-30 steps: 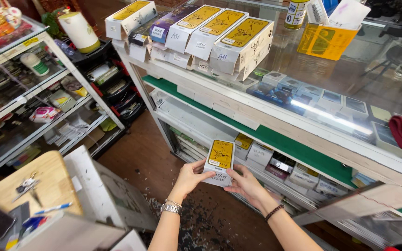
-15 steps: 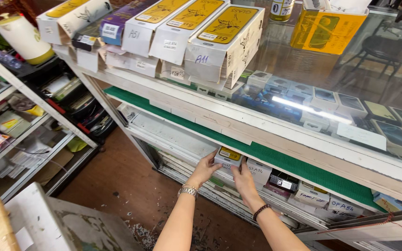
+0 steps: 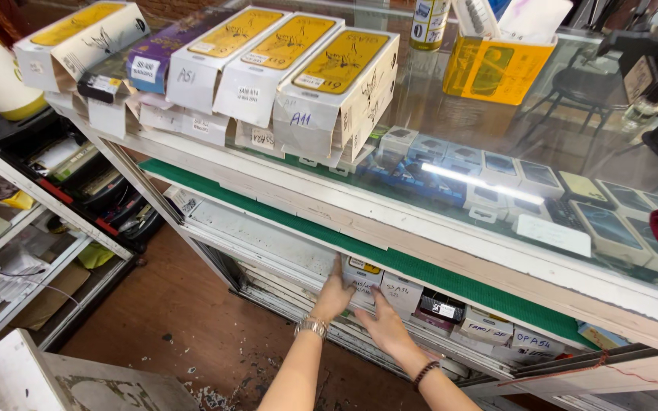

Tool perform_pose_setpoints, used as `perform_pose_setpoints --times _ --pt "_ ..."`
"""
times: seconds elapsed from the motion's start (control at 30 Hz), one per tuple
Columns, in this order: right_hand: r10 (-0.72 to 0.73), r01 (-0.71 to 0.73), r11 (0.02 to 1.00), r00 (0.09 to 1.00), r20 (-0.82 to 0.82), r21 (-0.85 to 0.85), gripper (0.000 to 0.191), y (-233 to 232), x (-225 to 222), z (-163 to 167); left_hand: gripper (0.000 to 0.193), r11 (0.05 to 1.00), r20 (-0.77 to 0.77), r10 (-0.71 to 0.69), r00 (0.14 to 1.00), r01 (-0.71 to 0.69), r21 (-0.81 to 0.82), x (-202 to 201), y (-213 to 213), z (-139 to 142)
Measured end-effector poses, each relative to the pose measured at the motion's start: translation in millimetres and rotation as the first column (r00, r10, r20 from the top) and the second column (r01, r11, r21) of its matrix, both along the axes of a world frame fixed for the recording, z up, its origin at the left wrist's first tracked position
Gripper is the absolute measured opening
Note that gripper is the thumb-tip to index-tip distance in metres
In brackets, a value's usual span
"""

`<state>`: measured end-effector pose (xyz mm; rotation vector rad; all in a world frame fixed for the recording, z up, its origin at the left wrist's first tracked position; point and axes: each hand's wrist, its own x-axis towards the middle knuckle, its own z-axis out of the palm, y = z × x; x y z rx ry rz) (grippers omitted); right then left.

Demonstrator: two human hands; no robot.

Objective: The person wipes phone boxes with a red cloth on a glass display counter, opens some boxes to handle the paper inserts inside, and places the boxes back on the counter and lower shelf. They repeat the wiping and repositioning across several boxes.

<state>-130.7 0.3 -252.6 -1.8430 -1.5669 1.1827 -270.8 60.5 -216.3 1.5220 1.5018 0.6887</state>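
My two hands reach into the low shelf under a glass counter. A small white box with a yellow top stands at the left end of a row of similar boxes on that shelf. My left hand, with a metal watch on the wrist, grips the box's left side. Just below and to the right, my right hand, with a dark bead bracelet, lies flat, its fingertips against the box's front.
Several long white-and-yellow boxes are stacked on the glass countertop, with a yellow holder behind. Small boxed goods show under the glass. A metal rack stands to the left on brown flooring.
The box, held up in both hands a second ago, has moved forward and down into the shelf row. My view has come closer to the counter.
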Motion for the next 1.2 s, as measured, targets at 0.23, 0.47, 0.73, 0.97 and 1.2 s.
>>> perform_pose_setpoints --times 0.23,0.47,0.73,0.97,1.2 --pt "0.416 -0.442 0.897 0.847 -0.332 -0.002 0.054 -0.5 31.3 109.3 0.033 0.961 -0.414 -0.258 0.873 0.276 -0.019 -20.9 -7.4 41.3" --pt "0.341 -0.336 0.936 0.784 -0.519 0.107 0.046 5.2 36.7 230.9 0.036 0.875 -0.260 0.094 0.961 0.045 0.482 -40.6 -4.1 195.5" --pt "0.283 -0.267 0.958 0.811 -0.512 0.106 0.044 0.7 55.6 274.3 0.073 0.497 -0.100 0.398 0.912 -0.122 0.859 -14.8 31.5 258.4" --pt "0.070 0.012 0.994 0.695 -0.716 0.109 0.063 34.8 90.8 264.2 0.057 0.541 -0.110 0.374 0.921 -0.120 0.832 25.9 16.2 229.0" --pt "-0.076 0.040 0.997 0.258 -0.963 -0.068 0.100 71.3 61.8 249.1 0.058 0.574 -0.037 0.266 0.963 -0.128 0.809 71.8 -58.8 213.0"
